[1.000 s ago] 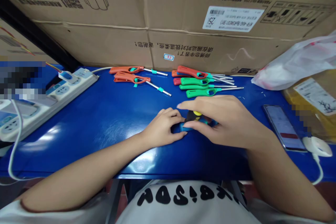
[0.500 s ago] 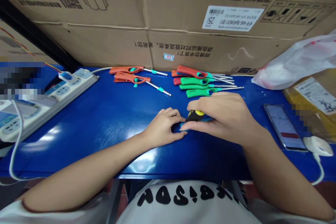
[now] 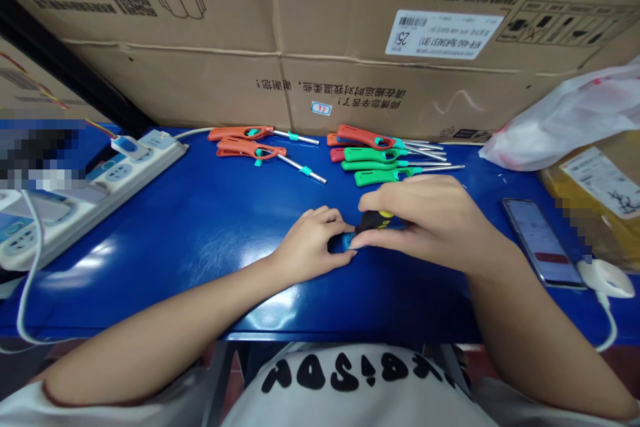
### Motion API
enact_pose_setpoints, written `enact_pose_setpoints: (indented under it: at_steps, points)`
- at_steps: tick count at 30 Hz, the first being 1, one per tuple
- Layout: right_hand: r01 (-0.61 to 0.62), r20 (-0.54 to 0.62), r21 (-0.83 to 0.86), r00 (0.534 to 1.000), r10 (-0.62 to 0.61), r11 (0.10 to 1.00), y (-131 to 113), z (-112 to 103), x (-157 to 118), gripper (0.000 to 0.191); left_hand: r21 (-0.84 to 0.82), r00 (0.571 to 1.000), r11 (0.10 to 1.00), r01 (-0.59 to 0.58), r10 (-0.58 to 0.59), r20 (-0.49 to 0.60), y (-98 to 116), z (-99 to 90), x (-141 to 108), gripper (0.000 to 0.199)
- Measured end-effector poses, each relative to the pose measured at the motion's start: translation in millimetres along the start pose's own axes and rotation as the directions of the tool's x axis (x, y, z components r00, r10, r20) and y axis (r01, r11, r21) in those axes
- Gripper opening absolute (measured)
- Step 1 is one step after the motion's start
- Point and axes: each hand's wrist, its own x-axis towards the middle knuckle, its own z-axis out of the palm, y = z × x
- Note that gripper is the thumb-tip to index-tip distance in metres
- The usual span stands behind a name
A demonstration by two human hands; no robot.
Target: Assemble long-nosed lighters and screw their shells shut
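My right hand is wrapped round a black and yellow tool handle, whose lower end is hidden. Just left of it, the fingers and thumb of my left hand close on a small blue object, mostly covered by both hands. Beyond my right hand lie green lighters with metal tubes, beside red-orange ones. Two orange lighters with teal parts lie farther left, near the cardboard.
A large cardboard box stands along the back of the blue table. At left is a white power strip with cables. A phone, a white plug and a plastic bag are at right.
My right hand has turned slightly with the tool handle, so less of its yellow part shows. More of the small blue object is visible. My left hand is almost unmoved.
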Motion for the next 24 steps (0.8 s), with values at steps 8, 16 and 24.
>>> enact_pose_setpoints:
  at_steps: [8,16,24]
  points:
    - [-0.011,-0.015,-0.071,1.0,0.01,0.997,-3,1,2,0.033,0.008,1.0,1.0,0.009,-0.009,-0.002,2,-1.2,0,0.022]
    - [-0.153,-0.174,0.071,0.971,0.163,0.986,1,-13,-3,0.018,-0.004,0.999,0.999,-0.044,0.044,0.012,-1,-5.1,0,0.03]
    - [-0.51,0.091,0.4,0.849,0.521,0.762,62,-17,-32,0.03,0.107,0.997,0.994,-0.029,0.021,0.072,0,-18.5,1,0.033]
